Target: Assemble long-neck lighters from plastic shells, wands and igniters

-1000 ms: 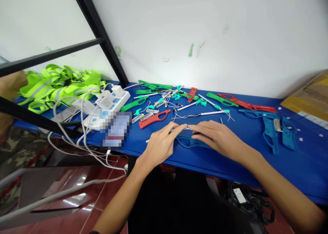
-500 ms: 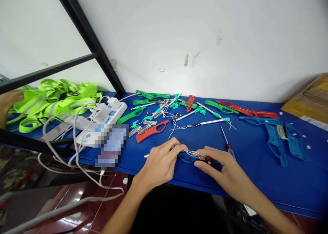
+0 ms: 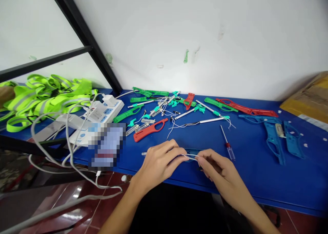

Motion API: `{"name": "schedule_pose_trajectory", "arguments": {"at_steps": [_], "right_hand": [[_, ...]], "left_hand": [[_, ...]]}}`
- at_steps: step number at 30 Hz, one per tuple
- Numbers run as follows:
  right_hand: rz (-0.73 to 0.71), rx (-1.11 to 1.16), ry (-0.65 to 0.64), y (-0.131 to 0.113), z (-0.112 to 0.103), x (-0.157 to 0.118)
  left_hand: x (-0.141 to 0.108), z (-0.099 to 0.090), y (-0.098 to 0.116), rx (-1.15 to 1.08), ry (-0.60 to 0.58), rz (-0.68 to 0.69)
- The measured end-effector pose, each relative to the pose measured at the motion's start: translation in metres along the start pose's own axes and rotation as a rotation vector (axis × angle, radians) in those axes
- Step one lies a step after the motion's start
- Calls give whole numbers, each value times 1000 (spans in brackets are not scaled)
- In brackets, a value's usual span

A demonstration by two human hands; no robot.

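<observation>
A thin white wire stretches between my two hands near the table's front edge. The fingers of my left hand pinch its left end, and the thumb and fingers of my right hand close on its right end. Behind the wire a blue plastic piece lies on the table, partly hidden by both hands. A silver rod tip sticks out to the left of my left hand. Beyond my right hand lies a screwdriver with a clear and red handle.
Red casing, green casings, metal rods and wires lie across the blue table. Blue casings and a cardboard box are at right. A power strip, phone and yellow-green straps are at left.
My right hand has drawn its fingertips together on the wire, which now runs as a narrower bundle. The view has shifted slightly, moving the straps and power strip left.
</observation>
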State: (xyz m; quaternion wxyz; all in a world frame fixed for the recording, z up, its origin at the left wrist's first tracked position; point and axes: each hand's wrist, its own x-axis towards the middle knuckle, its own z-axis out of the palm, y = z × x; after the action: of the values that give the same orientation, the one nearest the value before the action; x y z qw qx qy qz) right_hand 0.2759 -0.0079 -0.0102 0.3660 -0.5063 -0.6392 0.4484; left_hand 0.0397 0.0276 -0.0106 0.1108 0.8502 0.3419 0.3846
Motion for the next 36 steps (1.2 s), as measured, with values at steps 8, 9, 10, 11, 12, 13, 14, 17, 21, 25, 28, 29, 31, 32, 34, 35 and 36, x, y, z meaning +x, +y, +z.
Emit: {"name": "schedule_pose_trajectory", "arguments": {"at_steps": [8, 9, 10, 11, 12, 13, 14, 17, 21, 25, 28, 29, 31, 32, 34, 35, 36], "right_hand": [[123, 193, 52, 1, 9, -5], [119, 188, 53, 1, 9, -5], [115, 186, 54, 0, 9, -4], [113, 191, 57, -1, 9, -3], [113, 200, 60, -2, 8, -3], [114, 209, 59, -3, 8, -3], [115, 213, 54, -3, 7, -3], [105, 199, 53, -3, 7, -4], [63, 168, 98, 1, 8, -5], [23, 130, 68, 5, 10, -5], [-8, 97, 16, 9, 10, -5], [-16, 95, -4, 10, 10, -6], [-17, 110, -41, 12, 11, -5], [-11, 122, -52, 12, 11, -5], [-1, 140, -49, 12, 11, -5], [2, 143, -40, 12, 11, -4], [1, 142, -25, 12, 11, -4]], "left_hand": [[-1, 2, -1, -7, 20, 37], [-1, 3, 0, -14, 20, 38], [-2, 3, 0, -25, 19, 36], [-2, 3, 0, -36, 18, 33], [-2, 3, 1, -48, 15, 27], [-2, 3, 1, -63, 14, 22], [-2, 2, 1, -83, 14, 19], [-2, 0, 1, -164, -5, 17], [-2, -1, -1, -212, -14, 26], [-2, 3, -2, -110, 25, -37], [-6, 6, -2, -54, 45, -65], [-8, 7, -2, -60, 56, -67], [-11, 7, -2, -96, 70, -84], [-12, 6, -2, -111, 67, -100], [-12, 5, -2, -109, 45, -137], [-12, 5, -2, -91, 28, -152], [-11, 4, -2, -69, 10, -159]]}}
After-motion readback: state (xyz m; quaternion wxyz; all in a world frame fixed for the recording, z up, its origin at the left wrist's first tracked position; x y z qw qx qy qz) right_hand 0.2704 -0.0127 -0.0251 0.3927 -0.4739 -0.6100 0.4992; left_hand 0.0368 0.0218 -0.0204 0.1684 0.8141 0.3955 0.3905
